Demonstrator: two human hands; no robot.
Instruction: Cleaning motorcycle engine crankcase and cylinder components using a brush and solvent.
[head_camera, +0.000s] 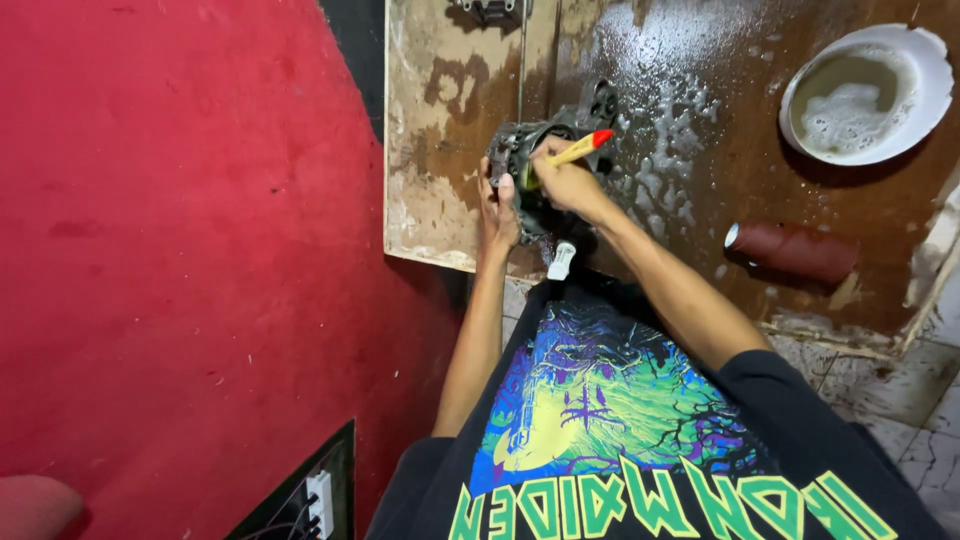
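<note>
Head view, upper middle: our left hand (497, 208) grips a grimy metal engine part (530, 150) on the wet board (440, 130); our right hand (566, 178) fingers pinch a yellow-handled brush (578, 150) against it.

Bowl (930, 75) far right, roll (795, 250) below, both on board (440, 150)

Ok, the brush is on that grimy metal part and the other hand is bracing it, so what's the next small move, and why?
Probably keep the left hand steadying the metal part and work the brush in the right hand across its near face. The part looks dark and dirty, suds already lie on the wet board, and the foamy bowl sits within reach for a fresh dip.
</note>
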